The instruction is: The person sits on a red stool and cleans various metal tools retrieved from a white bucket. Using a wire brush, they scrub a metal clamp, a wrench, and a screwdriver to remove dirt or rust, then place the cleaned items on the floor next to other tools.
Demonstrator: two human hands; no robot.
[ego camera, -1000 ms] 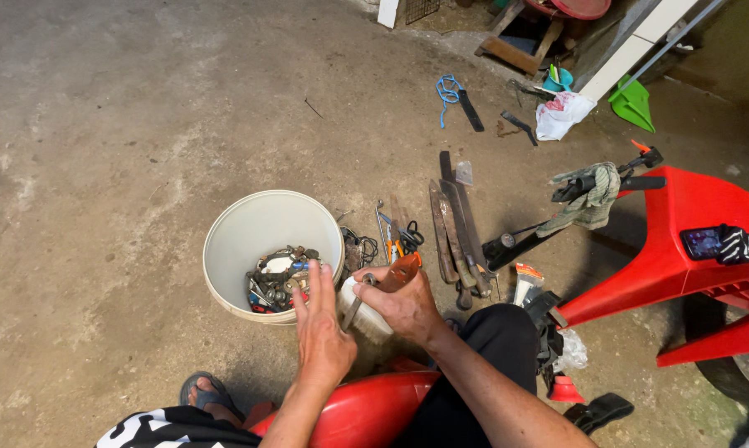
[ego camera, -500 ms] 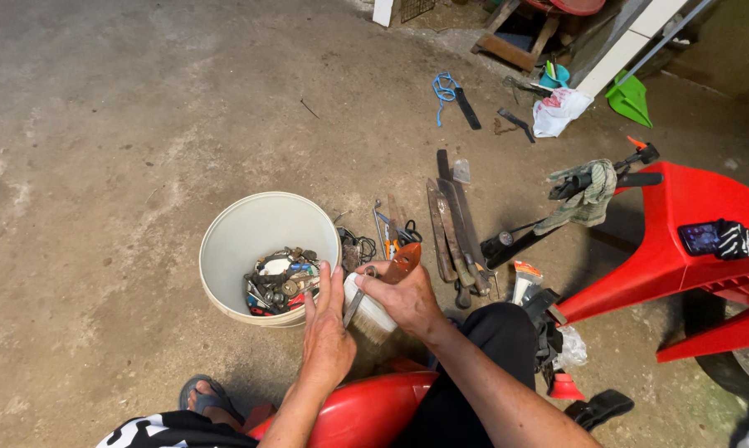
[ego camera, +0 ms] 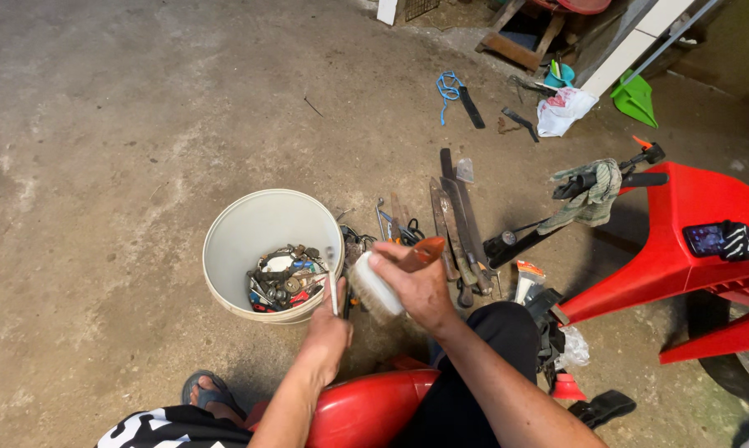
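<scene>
Head view: left hand (ego camera: pixel 328 325) fingers clenched around thin metal rod (ego camera: pixel 333 286), right hand (ego camera: pixel 416 286) grasping scrub brush (ego camera: pixel 374 290).

Your bucket (ego camera: pixel 225 249) sits on the floor (ego camera: pixel 100 124) at eleven o'clock from your hands, with small hardware (ego camera: pixel 285 278) in it. At one o'clock a row of long tools (ego camera: pixel 456 216) lies on the floor. At three o'clock stands a chair (ego camera: pixel 690 241), a rag (ego camera: pixel 590 199) just beside it.
</scene>
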